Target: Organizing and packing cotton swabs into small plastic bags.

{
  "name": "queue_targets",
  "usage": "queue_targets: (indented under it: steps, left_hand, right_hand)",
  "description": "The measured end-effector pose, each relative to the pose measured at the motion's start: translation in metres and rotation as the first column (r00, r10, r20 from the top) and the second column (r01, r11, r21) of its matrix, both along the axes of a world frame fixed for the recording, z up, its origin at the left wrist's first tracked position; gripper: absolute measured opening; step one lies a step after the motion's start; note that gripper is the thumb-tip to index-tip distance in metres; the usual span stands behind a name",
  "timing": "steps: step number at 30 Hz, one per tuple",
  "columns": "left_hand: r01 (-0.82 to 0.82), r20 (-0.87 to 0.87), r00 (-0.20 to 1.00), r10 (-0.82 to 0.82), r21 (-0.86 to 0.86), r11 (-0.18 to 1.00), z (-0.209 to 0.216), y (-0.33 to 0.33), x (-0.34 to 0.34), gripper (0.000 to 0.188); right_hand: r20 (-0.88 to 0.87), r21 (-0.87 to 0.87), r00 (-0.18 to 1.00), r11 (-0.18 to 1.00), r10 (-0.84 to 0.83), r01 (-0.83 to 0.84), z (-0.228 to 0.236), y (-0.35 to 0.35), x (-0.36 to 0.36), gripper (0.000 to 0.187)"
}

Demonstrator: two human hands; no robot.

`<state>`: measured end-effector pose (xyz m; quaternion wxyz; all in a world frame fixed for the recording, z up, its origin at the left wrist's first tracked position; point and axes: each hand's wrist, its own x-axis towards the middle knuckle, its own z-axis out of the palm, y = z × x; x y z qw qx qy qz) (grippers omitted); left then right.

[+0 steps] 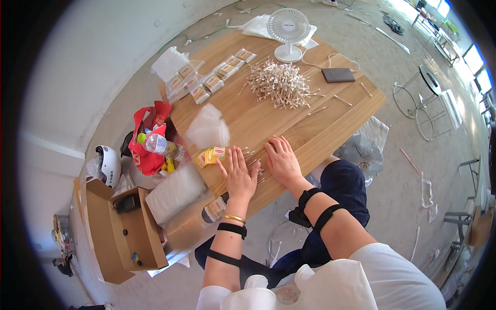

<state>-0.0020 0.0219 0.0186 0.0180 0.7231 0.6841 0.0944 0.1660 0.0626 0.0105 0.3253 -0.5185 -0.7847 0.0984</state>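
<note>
My left hand (240, 174) lies with fingers stretched out at the near edge of the wooden table, partly over a small bunch of cotton swabs (257, 174). To the right of that bunch, my right hand (282, 163) rests on the wood, fingers extended and slightly bent, gripping nothing that I can see. Small yellow-and-white boxes (211, 156) sit just left of my left hand. Beyond them is a stack of clear plastic bags (208, 127). A large loose heap of cotton swabs (279, 84) covers the far middle of the table (330, 121).
Packed small boxes (214, 82) line the far left. A white fan (288, 33) and a dark flat device (338, 75) stand at the back. Left of the table are a plastic bottle (164, 146), a red bag (142, 155) and an opened cardboard box (116, 227).
</note>
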Motion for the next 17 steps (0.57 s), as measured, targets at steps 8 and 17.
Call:
queue_targets:
  steps: [8,17]
  left_hand:
    - [0.039,0.033,0.999,-0.036,-0.087,0.995,0.011,-0.034,0.019,0.082]
    - [-0.087,0.529,0.848,0.025,0.093,0.992,-0.013,-0.047,0.003,0.098]
  right_hand:
    - [-0.007,-0.015,1.000,1.000,-0.003,0.002,0.002,-0.001,0.005,0.035]
    - [-0.249,-0.173,0.968,0.982,0.037,-0.082,-0.005,0.003,0.009,0.035]
